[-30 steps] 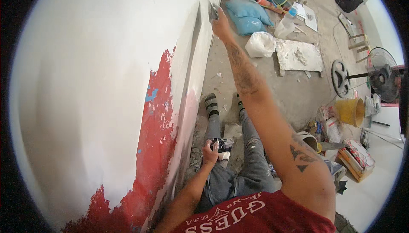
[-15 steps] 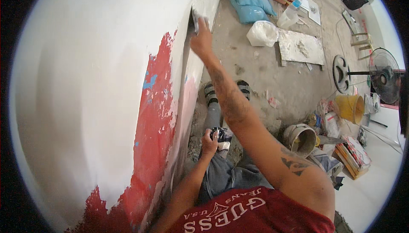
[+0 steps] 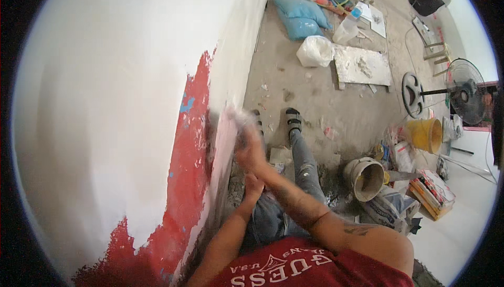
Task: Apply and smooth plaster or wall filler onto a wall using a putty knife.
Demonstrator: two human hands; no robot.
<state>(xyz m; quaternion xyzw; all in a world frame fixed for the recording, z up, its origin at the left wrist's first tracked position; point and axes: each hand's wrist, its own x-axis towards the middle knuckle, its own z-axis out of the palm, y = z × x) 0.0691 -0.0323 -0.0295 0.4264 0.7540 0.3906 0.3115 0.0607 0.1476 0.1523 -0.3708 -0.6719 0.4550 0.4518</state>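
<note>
The person's right hand [image 3: 248, 148] is raised against the corner of the wall [image 3: 105, 103], blurred by motion, and presses a pale flat tool, seemingly a plastering trowel [image 3: 234, 119], on the wall's edge just where the white plaster meets the red paint [image 3: 189, 182]; its grip looks closed round the tool's handle, though the blur hides the fingers. The left hand [image 3: 254, 186] sits lower, directly beneath the right wrist and over the person's lap, and whether it is curled round anything cannot be told. The wall is mostly white, with a ragged red patch running down to the lower edge and a few small blue flecks in it. The person wears grey jeans and dark sandals, legs stretched along the concrete floor [image 3: 315, 103]. Near the right knee stands a dirty plaster bucket [image 3: 365, 179], tipped toward the camera. Farther off lie a yellow bucket [image 3: 424, 134], a standing fan [image 3: 464, 91], a plaster-smeared board [image 3: 362, 65], a white sack [image 3: 315, 51] and blue bags [image 3: 303, 16].
</note>
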